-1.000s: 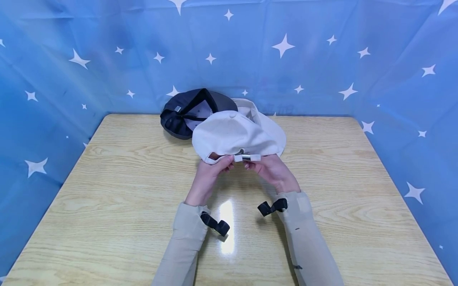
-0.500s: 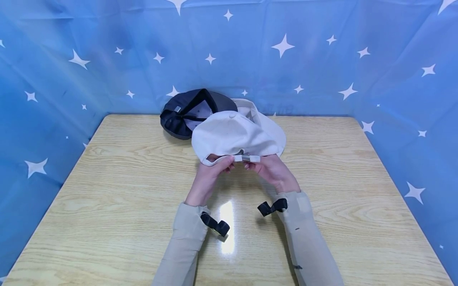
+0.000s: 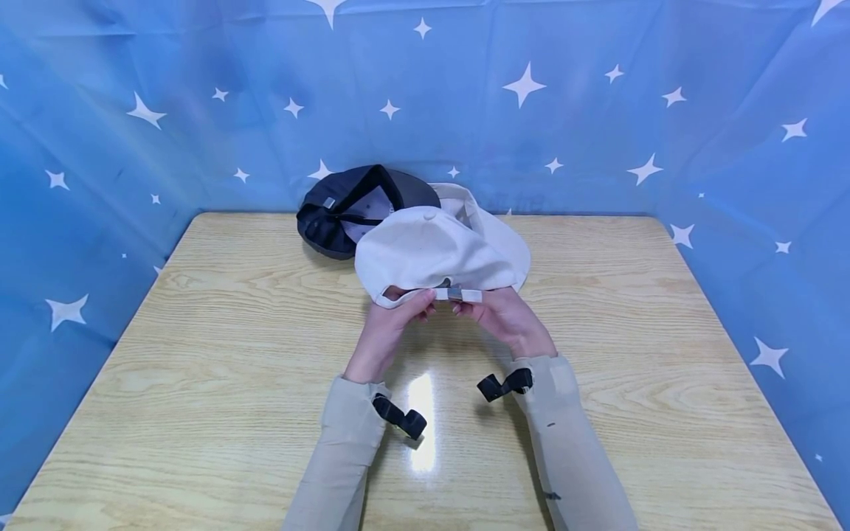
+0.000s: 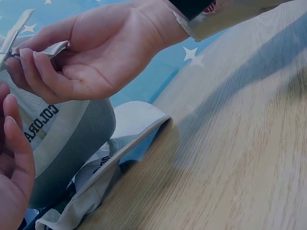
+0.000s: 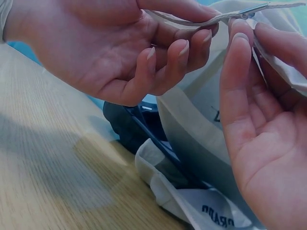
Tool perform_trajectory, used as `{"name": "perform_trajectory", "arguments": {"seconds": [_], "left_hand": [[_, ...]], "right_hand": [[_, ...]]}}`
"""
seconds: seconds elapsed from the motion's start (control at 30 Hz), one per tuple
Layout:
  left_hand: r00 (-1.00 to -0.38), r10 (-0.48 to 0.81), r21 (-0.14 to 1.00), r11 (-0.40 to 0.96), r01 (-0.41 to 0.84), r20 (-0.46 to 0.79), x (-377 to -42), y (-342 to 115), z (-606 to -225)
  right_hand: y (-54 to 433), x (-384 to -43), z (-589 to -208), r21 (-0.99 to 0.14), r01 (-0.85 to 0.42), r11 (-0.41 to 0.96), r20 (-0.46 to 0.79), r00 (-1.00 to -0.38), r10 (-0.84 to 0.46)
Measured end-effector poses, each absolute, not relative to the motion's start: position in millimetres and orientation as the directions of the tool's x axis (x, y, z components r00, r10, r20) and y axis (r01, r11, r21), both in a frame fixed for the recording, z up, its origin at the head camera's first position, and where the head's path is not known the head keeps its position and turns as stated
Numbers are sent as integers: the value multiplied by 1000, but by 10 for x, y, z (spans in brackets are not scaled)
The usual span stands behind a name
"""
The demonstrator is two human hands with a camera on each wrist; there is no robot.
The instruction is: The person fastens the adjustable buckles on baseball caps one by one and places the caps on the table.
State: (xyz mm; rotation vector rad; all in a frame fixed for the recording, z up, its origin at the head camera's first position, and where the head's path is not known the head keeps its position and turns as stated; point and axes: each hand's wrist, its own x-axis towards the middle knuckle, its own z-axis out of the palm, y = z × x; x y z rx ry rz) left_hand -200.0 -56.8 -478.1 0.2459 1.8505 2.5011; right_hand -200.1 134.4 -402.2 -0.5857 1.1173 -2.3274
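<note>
A white baseball cap (image 3: 425,247) is held up with its back toward me, crown partly collapsed. Its adjuster strap (image 3: 473,296) carries a metal buckle (image 3: 454,294) that sits between my hands. My left hand (image 3: 390,321) pinches the band at the left of the buckle, thumb on top. From the right, my right hand (image 3: 508,317) pinches the strap between thumb and fingers, as the left wrist view shows of the right hand (image 4: 100,52). Dark lettering (image 4: 43,122) shows inside the cap. Seen from the right wrist, the buckle (image 5: 249,10) lies just above the fingertips.
A dark navy cap (image 3: 325,232) lies upturned at the back left of the wooden table (image 3: 232,354). Another light cap (image 3: 508,236) sits behind the held one, its brim toward the right. A blue star-patterned cloth (image 3: 425,88) rises behind the table.
Both hands keep their grip in nearly the same place. The left side of the cap's back opening hangs slightly lower than one second ago, and the buckle has shifted very slightly left.
</note>
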Motion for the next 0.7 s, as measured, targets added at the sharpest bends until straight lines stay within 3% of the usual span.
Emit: {"name": "perform_trajectory", "arguments": {"seconds": [0.7], "left_hand": [[-982,133,959,-264,98,137,-1971,-524,-4749]], "right_hand": [[1311,-1995,-4016,-812,247,-529,144,-793,-592]]}}
